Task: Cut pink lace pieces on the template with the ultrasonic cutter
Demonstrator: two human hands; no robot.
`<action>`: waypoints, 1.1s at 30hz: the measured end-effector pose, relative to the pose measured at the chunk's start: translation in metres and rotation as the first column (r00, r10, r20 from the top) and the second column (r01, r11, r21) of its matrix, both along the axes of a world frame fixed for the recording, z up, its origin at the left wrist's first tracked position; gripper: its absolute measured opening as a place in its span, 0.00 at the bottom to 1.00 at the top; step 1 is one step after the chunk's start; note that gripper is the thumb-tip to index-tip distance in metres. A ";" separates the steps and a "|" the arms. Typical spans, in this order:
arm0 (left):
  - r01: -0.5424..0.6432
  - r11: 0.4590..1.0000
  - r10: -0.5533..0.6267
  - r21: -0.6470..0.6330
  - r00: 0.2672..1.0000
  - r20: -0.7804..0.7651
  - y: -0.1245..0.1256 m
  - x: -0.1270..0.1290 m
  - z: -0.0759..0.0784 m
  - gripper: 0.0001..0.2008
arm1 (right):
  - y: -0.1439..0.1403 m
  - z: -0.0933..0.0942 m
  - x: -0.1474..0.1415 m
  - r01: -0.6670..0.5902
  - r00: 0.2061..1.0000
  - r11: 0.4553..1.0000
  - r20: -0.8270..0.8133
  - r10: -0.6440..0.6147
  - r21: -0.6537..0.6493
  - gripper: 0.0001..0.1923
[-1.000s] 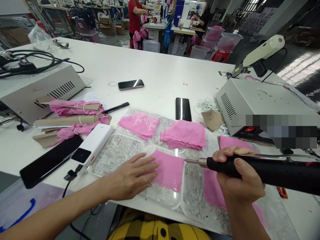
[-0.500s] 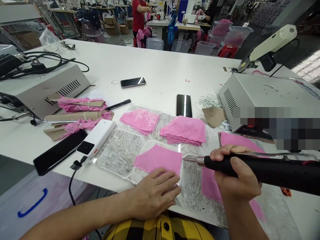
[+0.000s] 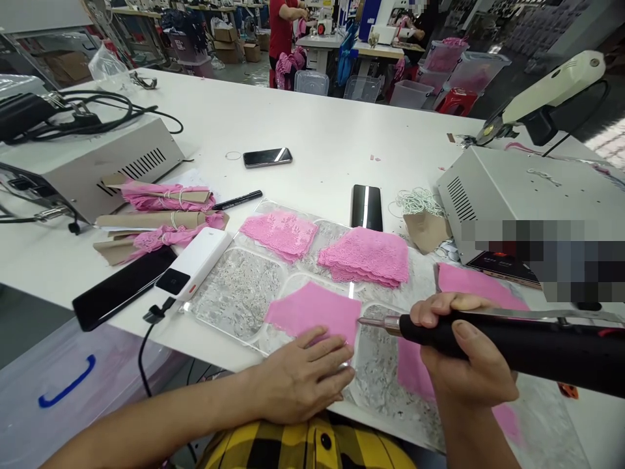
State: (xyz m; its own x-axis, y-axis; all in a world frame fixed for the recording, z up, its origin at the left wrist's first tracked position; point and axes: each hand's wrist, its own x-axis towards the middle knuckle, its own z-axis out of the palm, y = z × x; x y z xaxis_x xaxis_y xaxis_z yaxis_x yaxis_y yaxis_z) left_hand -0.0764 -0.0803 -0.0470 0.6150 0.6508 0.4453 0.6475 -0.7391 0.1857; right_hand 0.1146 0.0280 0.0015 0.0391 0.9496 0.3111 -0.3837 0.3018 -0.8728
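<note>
With two cut stacks [image 3: 364, 256] lying beyond it, a lace piece [image 3: 315, 312] is being flattened by the open left hand [image 3: 305, 381] while the cutter [image 3: 488, 342], gripped in the closed right hand [image 3: 466, 365], is being brought to its edge.

Garment workshop, probably a sewing floor, pink lace stacks [image 3: 364, 256], distant sewing machines [image 3: 385, 19], fabric bins [image 3: 452, 62]

Black tool [image 3: 512, 348] cut off at right edge. Pixelated patch over grey machine [image 3: 517, 195] front. Pink lace piece [image 3: 315, 312] near edge hidden under left hand [image 3: 305, 381]. Distant workers too small to read.
</note>
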 end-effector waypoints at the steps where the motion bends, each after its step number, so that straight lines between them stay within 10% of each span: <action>1: 0.003 1.000 -0.003 -0.003 1.000 0.001 0.000 0.000 0.000 0.14 | 0.000 0.000 0.000 0.007 1.000 1.000 -0.003 -0.007 -0.005 0.07; 33: 0.020 1.000 -0.020 -0.002 0.999 -0.045 -0.002 -0.002 -0.002 0.14 | -0.005 0.001 0.005 -0.105 0.994 0.994 0.012 0.106 -0.024 0.06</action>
